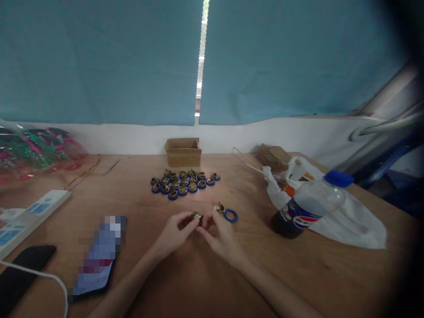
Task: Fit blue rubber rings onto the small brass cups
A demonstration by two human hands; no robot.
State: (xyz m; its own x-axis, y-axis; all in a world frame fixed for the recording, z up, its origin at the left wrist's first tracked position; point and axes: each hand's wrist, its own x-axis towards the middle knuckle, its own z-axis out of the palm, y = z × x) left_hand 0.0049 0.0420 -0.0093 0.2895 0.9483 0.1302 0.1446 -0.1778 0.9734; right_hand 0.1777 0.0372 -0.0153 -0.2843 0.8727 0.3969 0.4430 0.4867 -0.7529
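At the lower centre of the frame, your left hand (pixel 175 232) pinches a small brass-coloured piece (pixel 198 215) between thumb and fingers. Your right hand's (pixel 221 233) fingers curl nearly closed beside it; I cannot tell whether they grip. A blue ring (pixel 236 216) lies just right.

Landmark: phone (pixel 99 260), flat on worktop (pixel 331 282). Left of phone: black flat device (pixel 24 280), white cable (pixel 46 274) passing over it. Left of phone, farther back: white power strip (pixel 49 205); beyond, clear-wrapped pink and green items (pixel 41 145). Well right of phone: cola bottle (pixel 303 216), blue-capped, white plastic bag (pixel 354 229) beside it. Far behind phone: blue-green curtain (pixel 132 66).
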